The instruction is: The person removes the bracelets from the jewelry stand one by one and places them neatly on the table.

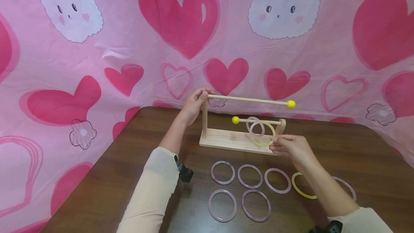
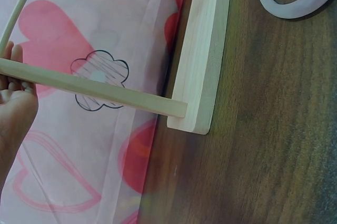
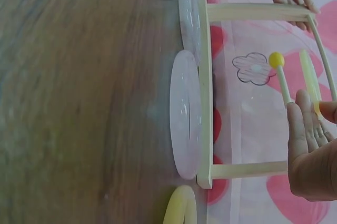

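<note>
A wooden stand has two posts, each with a rod tipped by a yellow ball. My left hand grips the top of its left post, where the longer upper rod begins. Between thumb and fingers, my right hand pinches a yellow ring, held upright near the lower rod. Whether this ring is around that rod or in front of it, I cannot tell. Behind it a pale purple ring hangs on the lower rod. The right wrist view shows the pinched yellow ring nearly edge-on.
Several purple rings lie flat in two rows on the brown table, before the stand. Another yellow ring lies partly under my right forearm, with a purple ring beyond. A pink heart-patterned cloth hangs behind the table.
</note>
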`<state>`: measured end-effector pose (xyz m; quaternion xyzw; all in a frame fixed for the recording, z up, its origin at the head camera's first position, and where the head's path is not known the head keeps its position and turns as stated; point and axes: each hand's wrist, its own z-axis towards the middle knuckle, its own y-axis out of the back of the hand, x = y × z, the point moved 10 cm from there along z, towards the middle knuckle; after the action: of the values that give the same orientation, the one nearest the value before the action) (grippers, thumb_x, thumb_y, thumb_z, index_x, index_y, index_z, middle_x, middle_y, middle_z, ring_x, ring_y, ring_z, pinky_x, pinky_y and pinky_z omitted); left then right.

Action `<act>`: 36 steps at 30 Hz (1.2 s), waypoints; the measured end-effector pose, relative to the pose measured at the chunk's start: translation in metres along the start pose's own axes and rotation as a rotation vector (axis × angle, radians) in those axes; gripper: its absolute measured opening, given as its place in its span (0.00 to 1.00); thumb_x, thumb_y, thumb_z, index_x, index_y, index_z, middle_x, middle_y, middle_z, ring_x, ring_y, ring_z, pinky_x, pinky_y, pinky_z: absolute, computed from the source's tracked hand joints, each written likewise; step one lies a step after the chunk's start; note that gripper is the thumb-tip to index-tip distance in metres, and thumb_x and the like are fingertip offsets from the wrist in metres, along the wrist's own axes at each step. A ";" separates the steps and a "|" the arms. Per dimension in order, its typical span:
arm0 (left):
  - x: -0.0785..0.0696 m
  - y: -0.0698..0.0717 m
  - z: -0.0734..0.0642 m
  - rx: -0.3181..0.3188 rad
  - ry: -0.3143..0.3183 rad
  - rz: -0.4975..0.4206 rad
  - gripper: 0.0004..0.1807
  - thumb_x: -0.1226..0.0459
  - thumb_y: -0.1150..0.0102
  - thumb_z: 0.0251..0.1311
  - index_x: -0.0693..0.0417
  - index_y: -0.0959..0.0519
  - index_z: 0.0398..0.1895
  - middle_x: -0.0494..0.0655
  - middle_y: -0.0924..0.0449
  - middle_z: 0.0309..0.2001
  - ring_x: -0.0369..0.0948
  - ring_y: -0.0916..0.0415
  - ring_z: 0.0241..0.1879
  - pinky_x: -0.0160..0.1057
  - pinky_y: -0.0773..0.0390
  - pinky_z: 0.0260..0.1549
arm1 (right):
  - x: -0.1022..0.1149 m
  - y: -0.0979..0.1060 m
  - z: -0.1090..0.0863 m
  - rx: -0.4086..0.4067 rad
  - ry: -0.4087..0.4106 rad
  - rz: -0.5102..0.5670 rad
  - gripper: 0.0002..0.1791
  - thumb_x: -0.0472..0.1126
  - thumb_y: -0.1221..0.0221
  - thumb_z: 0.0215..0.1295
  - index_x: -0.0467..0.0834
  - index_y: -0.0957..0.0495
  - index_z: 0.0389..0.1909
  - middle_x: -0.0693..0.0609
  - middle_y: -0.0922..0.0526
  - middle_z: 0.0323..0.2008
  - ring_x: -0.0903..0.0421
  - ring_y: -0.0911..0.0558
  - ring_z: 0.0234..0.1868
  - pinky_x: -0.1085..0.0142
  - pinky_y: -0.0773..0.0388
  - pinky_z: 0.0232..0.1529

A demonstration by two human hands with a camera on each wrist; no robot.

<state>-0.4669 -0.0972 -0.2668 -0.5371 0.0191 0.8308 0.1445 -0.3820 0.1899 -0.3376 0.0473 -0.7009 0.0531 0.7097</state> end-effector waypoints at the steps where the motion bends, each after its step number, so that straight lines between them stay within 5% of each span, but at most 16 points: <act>1: 0.000 0.000 0.000 0.000 0.002 0.003 0.14 0.51 0.50 0.56 0.47 0.27 0.41 0.37 0.24 0.42 0.39 0.34 0.43 0.35 0.37 0.38 | 0.000 0.001 -0.001 0.000 -0.003 0.009 0.10 0.29 0.48 0.63 0.27 0.23 0.40 0.50 0.16 0.25 0.57 0.17 0.28 0.64 0.21 0.34; 5: 0.001 0.000 0.000 -0.003 0.012 0.016 0.11 0.55 0.52 0.61 0.49 0.28 0.42 0.37 0.24 0.41 0.40 0.34 0.43 0.35 0.37 0.37 | -0.001 0.008 -0.002 0.001 -0.015 0.036 0.10 0.29 0.47 0.63 0.41 0.18 0.30 0.50 0.16 0.25 0.57 0.17 0.28 0.64 0.21 0.34; 15: 0.002 0.002 0.000 -0.009 0.018 0.007 0.09 0.57 0.53 0.63 0.49 0.28 0.42 0.39 0.24 0.43 0.38 0.33 0.42 0.35 0.36 0.38 | -0.003 0.016 -0.003 0.008 -0.039 0.042 0.13 0.29 0.47 0.63 0.45 0.17 0.27 0.49 0.16 0.26 0.57 0.17 0.27 0.64 0.21 0.34; 36: 0.002 0.003 0.002 -0.009 0.013 0.013 0.14 0.52 0.50 0.56 0.48 0.27 0.41 0.36 0.23 0.40 0.46 0.34 0.46 0.39 0.37 0.47 | -0.011 0.018 -0.014 0.204 -0.089 -0.088 0.09 0.29 0.49 0.63 0.34 0.19 0.34 0.48 0.16 0.29 0.55 0.17 0.29 0.62 0.21 0.35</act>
<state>-0.4705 -0.0989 -0.2684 -0.5431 0.0198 0.8283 0.1364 -0.3703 0.2097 -0.3485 0.1524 -0.7199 0.0906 0.6711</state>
